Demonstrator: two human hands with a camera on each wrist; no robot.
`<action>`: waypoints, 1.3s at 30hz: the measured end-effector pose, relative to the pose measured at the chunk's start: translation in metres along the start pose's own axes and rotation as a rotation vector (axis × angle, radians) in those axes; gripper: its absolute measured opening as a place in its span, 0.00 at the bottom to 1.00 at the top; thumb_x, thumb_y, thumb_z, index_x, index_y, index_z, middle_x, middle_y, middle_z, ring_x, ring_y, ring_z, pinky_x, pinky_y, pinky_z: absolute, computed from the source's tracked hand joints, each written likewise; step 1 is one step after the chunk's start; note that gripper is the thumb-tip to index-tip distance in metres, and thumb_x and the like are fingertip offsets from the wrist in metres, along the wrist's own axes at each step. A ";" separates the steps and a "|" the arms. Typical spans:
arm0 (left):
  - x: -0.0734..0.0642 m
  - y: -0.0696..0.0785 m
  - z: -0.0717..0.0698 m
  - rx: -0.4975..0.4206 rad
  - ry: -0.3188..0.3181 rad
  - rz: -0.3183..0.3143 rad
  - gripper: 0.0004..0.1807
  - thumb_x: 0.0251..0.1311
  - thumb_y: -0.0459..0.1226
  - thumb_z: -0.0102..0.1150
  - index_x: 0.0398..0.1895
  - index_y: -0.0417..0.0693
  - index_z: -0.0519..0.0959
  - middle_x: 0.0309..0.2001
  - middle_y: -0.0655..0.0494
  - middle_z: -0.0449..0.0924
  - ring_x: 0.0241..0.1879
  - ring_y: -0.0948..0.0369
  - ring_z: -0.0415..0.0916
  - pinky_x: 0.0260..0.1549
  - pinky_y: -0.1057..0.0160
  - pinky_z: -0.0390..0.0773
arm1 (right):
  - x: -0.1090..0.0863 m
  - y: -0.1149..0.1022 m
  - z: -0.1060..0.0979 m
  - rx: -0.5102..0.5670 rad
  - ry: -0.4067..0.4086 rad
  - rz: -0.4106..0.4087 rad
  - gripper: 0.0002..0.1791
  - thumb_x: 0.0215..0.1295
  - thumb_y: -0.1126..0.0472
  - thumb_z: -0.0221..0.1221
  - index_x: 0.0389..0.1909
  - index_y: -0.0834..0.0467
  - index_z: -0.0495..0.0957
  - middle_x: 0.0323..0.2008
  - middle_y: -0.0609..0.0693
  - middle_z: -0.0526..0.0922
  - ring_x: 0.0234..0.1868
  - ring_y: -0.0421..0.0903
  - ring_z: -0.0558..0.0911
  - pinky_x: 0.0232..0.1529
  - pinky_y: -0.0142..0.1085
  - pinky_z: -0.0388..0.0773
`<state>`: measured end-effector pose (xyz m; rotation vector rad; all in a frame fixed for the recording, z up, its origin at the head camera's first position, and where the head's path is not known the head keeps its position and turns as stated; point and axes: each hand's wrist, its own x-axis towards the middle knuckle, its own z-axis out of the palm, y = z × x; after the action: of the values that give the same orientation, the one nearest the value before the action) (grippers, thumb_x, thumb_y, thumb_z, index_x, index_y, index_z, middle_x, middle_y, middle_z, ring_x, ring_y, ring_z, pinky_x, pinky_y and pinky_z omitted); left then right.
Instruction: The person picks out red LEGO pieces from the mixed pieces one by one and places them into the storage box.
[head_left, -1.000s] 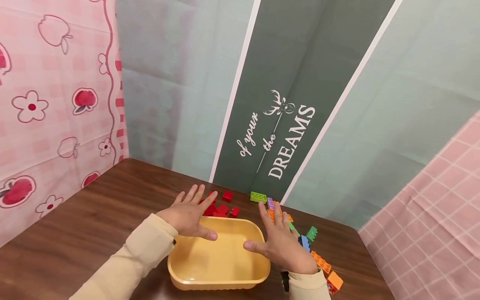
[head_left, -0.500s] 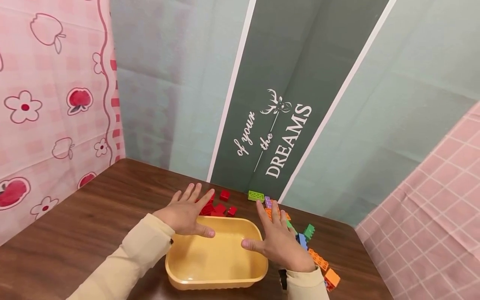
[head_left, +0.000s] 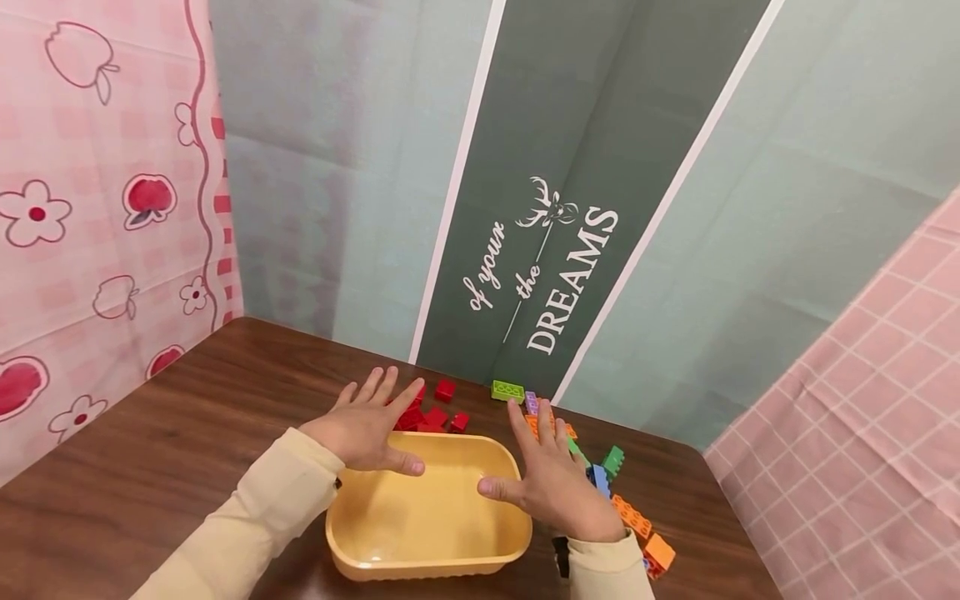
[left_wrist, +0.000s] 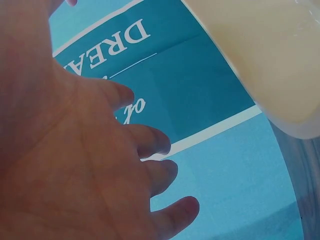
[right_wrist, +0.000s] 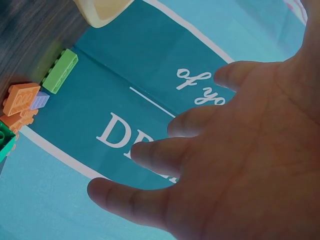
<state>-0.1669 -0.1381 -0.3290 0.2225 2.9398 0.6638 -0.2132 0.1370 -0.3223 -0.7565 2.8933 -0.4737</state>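
Fingers spread, my left hand [head_left: 363, 437] and right hand [head_left: 561, 487] hover over the yellow oblong plastic tub [head_left: 431, 525] at lower centre of the head view; red plastic blocks [head_left: 434, 417] sit just behind it, orange studded bricks [head_left: 632, 516] at lower right, on the brown wood-grain desk [head_left: 180, 442].

tub [head_left: 431, 517]: smooth glossy plastic | red bricks [head_left: 433, 417], 12 o'clock from tub: shiny plastic | orange brick [head_left: 632, 516], 3 o'clock: studded plastic | table [head_left: 240, 400]: smooth wood-grain, soft sheen | backdrop [head_left: 360, 208], 12 o'clock: matt creased cloth | apple-print curtain [head_left: 67, 275], 10 o'clock: matt cloth | sleeves [head_left: 251, 508]: matt cloth
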 end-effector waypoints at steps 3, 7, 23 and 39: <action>0.003 0.003 0.001 0.001 0.002 0.010 0.64 0.51 0.65 0.68 0.82 0.49 0.45 0.79 0.35 0.32 0.77 0.38 0.26 0.69 0.33 0.34 | -0.002 0.003 -0.001 -0.003 0.004 0.009 0.61 0.54 0.29 0.65 0.82 0.47 0.46 0.79 0.66 0.35 0.73 0.77 0.43 0.61 0.77 0.49; 0.004 0.006 0.003 0.000 -0.004 0.021 0.63 0.52 0.65 0.68 0.82 0.49 0.44 0.79 0.35 0.30 0.77 0.37 0.26 0.69 0.33 0.34 | -0.006 0.007 -0.001 0.000 0.010 0.014 0.60 0.55 0.29 0.65 0.82 0.46 0.46 0.79 0.66 0.35 0.74 0.77 0.43 0.62 0.76 0.49; 0.009 0.009 0.004 -0.020 -0.002 0.059 0.64 0.52 0.64 0.69 0.82 0.47 0.44 0.79 0.33 0.30 0.76 0.36 0.25 0.68 0.31 0.33 | -0.013 0.010 -0.007 0.016 0.036 0.039 0.60 0.55 0.30 0.66 0.82 0.46 0.46 0.79 0.64 0.35 0.75 0.75 0.41 0.61 0.76 0.49; -0.002 -0.006 0.002 -0.030 0.031 0.068 0.66 0.48 0.66 0.69 0.82 0.45 0.45 0.78 0.29 0.31 0.75 0.32 0.25 0.65 0.27 0.32 | -0.005 -0.003 0.000 0.027 0.026 -0.026 0.60 0.56 0.31 0.66 0.82 0.45 0.44 0.79 0.63 0.33 0.76 0.72 0.40 0.63 0.75 0.49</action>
<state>-0.1652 -0.1430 -0.3327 0.3136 2.9615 0.7265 -0.2072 0.1373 -0.3207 -0.7910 2.8983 -0.5280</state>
